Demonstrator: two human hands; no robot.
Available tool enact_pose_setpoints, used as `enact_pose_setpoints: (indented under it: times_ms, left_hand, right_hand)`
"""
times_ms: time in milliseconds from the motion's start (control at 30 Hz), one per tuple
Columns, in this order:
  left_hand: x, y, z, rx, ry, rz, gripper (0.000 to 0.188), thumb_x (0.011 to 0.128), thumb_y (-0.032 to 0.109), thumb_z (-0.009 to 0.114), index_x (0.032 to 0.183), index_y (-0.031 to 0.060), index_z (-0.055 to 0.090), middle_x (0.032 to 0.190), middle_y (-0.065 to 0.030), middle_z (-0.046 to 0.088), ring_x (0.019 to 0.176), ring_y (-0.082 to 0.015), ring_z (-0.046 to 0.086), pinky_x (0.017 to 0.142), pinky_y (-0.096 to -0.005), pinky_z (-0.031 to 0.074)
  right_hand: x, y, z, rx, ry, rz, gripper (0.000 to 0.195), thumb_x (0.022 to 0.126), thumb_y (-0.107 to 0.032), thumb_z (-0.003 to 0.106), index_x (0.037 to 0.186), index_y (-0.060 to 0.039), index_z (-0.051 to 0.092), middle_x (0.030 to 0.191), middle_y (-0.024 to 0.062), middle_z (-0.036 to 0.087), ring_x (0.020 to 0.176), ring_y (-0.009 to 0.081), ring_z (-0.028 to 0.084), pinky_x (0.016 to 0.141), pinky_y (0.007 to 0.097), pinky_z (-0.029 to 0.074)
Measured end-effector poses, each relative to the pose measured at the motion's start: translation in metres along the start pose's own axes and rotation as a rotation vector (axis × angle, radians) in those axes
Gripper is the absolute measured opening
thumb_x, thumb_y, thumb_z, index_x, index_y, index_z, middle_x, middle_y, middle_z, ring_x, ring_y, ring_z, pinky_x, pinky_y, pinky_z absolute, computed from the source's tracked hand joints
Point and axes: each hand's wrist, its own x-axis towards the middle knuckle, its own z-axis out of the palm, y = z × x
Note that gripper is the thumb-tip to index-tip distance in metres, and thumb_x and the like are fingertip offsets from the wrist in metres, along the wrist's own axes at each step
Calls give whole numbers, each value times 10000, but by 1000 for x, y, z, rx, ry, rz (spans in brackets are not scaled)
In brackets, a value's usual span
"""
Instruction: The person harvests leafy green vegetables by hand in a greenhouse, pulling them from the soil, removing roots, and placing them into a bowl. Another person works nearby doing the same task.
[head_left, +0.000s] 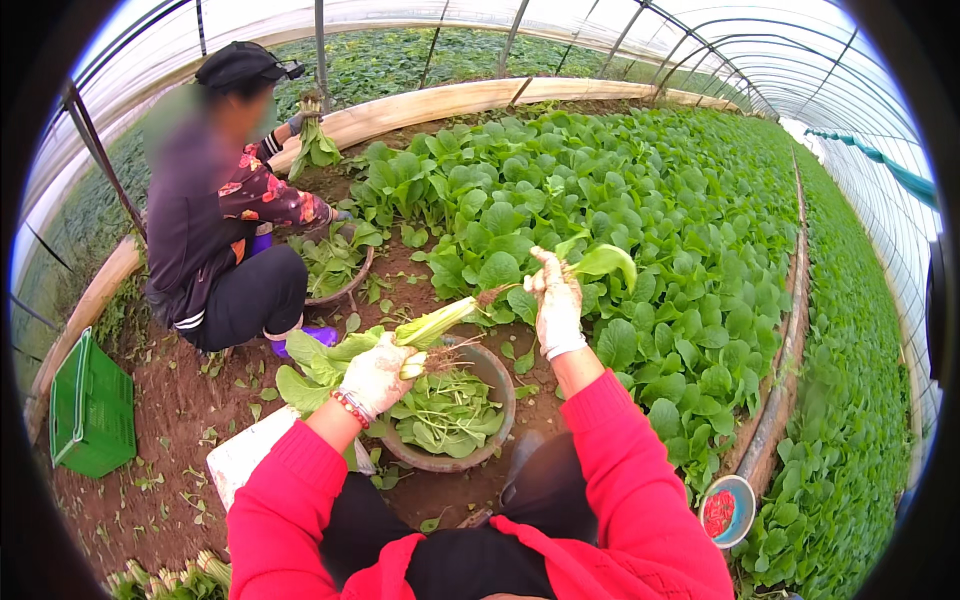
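Note:
My left hand (380, 373), in a soiled white glove, is closed around several leafy green plants (315, 371) whose pale stems and roots point right. One of the stems (436, 322) extends up and right, its root end close to my right hand. My right hand (556, 304), gloved too, is raised over the bed's edge and pinches a green leaf (604, 262) that hangs out to the right. Below and between the hands sits a round basin (504, 375) holding loose leaves and stems (450, 416).
A co-worker (217, 210) squats at left, holding a bunch (313, 146) beside another leaf-filled basin (358, 277). A green crate (94, 405) stands far left, bundled greens (172, 581) lie lower left, and a white container (247, 454) is by my left arm. Planted rows (637, 180) stretch right; a small bucket (741, 502) holds red items.

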Motion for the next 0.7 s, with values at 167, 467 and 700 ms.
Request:
enact_pose_setpoints:
  times_ms: [167, 467, 700]
  left_hand:
    - [0, -5, 2, -255, 120, -193, 234, 768, 198, 591, 986, 116, 607, 1037, -163, 533, 782, -264, 593, 661, -314, 498]
    - [-1, 19, -8, 97, 39, -113, 303, 728, 139, 596, 1031, 133, 603, 1178, -174, 481, 738, -263, 615, 642, -330, 513]
    - [-3, 1, 10, -1229, 56, -229, 515, 792, 30, 544, 1279, 97, 391, 1249, -91, 476, 932, -167, 582, 758, -287, 485]
  right_hand:
    - [-23, 69, -41, -1539, -842, 489, 1093, 630, -562, 711, 1365, 63, 198, 1329, 235, 379, 1240, 274, 385, 1016, 318, 317]
    - [-60, 21, 49, -2, -380, 359, 376, 857, -197, 593, 1184, -46, 483, 752, -53, 505, 611, 21, 425, 502, 167, 340]
    - [-36, 2, 36, -274, -292, -243, 216, 837, -67, 601, 1042, -26, 544, 928, 9, 555, 793, 80, 517, 700, 208, 442]
